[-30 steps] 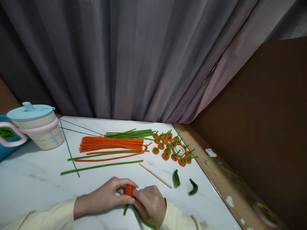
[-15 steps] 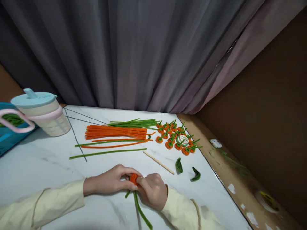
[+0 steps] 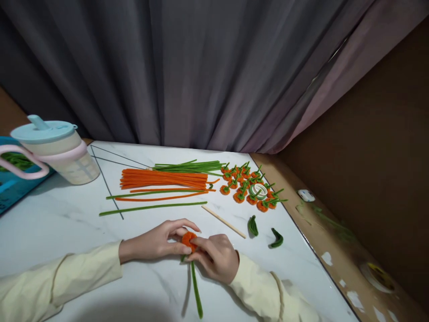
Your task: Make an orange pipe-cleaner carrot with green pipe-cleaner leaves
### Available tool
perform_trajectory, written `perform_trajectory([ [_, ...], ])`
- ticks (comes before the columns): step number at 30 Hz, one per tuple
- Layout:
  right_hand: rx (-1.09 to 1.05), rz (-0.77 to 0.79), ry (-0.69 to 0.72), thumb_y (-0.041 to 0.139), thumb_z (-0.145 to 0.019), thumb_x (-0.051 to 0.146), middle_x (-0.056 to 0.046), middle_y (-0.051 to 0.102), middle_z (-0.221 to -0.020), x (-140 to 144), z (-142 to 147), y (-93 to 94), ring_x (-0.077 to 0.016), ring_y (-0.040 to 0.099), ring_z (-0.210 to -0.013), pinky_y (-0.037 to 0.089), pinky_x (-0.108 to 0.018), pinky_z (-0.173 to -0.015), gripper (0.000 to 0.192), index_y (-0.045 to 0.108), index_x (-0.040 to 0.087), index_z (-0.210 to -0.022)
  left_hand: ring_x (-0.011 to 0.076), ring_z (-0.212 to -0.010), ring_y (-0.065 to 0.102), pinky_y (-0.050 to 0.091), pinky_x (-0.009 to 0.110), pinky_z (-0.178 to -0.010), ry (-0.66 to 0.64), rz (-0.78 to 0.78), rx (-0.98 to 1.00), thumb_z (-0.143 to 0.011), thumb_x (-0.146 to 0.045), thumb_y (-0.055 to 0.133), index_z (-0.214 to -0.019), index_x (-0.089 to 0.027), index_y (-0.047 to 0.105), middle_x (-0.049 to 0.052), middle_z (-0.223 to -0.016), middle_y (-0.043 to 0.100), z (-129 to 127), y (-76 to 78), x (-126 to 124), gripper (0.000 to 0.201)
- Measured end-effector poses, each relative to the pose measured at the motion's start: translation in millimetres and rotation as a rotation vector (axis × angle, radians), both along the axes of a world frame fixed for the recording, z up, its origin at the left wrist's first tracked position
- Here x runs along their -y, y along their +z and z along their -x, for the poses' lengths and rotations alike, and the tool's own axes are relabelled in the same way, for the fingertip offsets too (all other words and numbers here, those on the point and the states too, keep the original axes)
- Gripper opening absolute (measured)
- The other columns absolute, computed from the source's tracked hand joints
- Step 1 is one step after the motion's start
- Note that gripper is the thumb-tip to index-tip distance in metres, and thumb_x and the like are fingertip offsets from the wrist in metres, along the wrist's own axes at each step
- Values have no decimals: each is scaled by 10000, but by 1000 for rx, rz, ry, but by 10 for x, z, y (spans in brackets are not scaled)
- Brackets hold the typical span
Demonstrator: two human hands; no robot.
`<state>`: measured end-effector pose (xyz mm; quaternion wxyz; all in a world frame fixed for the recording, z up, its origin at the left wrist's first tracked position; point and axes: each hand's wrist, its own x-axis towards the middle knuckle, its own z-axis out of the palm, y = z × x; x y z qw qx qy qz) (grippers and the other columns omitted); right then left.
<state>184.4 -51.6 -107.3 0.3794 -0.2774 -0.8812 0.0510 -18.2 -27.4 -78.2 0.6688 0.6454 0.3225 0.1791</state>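
Grey curtains are hung behind a white marble table (image 3: pixel 67 223) in the head view. An orange coil (image 3: pixel 189 239) is pinched between the left hand (image 3: pixel 157 242) and right hand (image 3: pixel 216 257), both closed on it, its green stem (image 3: pixel 195 286) trailing toward the viewer. Many finished orange pieces (image 3: pixel 250 185) are gathered at the far right; a bundle of orange stems (image 3: pixel 164 179) and green stems (image 3: pixel 189 166) is left unused.

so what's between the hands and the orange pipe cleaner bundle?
Head view: a single green pipe cleaner, then a green and orange one, lie between the hands and the orange bundle; the wooden stick lies just right.
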Motion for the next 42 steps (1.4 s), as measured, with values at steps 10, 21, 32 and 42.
perform_trajectory([
  [10,82,-91,42,342,-961,186,34,563,-520,-6,10,54,-96,453,-385,273,-247,-421,165,500,150,-934,133,-769,562,434,247,-709,-41,7,34,-839,-367,592,-1024,-156,537,38,-878,651,-18,46,-4,286],
  [21,143,-162,39,373,-940,150,51,511,-477,-5,12,0,-90,386,-360,252,-254,-396,201,551,162,-849,112,-692,549,431,224,-657,-43,-2,16,-854,-376,568,-982,-148,551,23,-798,653,-33,-14,-20,262],
  [32,49,-51,77,363,-954,180,17,617,-572,-24,2,7,-98,480,-395,303,-247,-415,184,497,118,-1063,120,-657,497,391,243,-635,26,52,32,-871,-463,524,-1012,-151,527,8,-727,601,-10,-104,-1,343],
  [42,50,-37,67,417,-947,186,38,583,-527,-4,16,21,-90,450,-382,306,-225,-415,160,524,126,-1049,119,-658,506,390,236,-631,22,70,31,-839,-471,565,-963,-157,537,12,-750,623,-36,-75,-10,339],
])
